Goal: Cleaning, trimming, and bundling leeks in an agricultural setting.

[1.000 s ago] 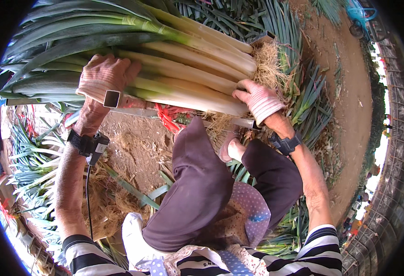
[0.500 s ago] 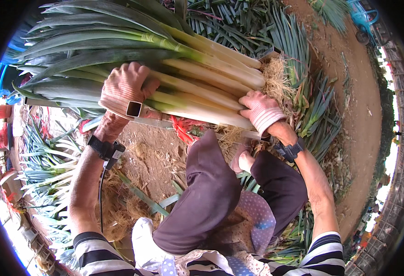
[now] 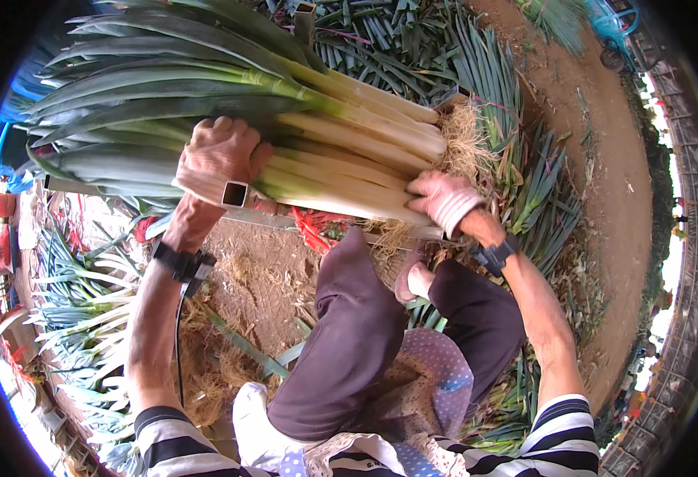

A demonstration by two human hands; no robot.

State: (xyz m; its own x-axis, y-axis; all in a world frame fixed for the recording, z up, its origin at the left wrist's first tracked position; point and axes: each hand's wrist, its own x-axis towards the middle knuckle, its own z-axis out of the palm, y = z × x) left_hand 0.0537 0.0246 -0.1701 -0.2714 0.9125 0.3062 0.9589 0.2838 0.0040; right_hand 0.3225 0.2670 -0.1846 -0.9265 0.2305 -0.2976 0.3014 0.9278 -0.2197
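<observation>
The bundle of leeks [image 3: 349, 159] lay across the far side, ahead of the person's knees, with green leaves to the left and white shanks and roots to the right. A square metal post [image 3: 305, 28] stood at its far edge. The left hand [image 3: 222, 163], in a pinkish ribbed glove, was curled over the near stalks where green turned to white. Its fingertips were hidden, so whether it had closed on any stalk could not be determined. The right hand [image 3: 446, 199], similarly gloved, had its bent fingers against the root end of the nearest shanks; a firm grasp could not be confirmed. Black straps were noted on both wrists. A red tie [image 3: 313, 228] hung just below the bundle, near the knee. More leeks [image 3: 90, 318] were spread on the left, well apart from the bundle. Bare dirt ground [image 3: 265, 262] showed between, and a blue cart [image 3: 617, 28] stood at the upper right
</observation>
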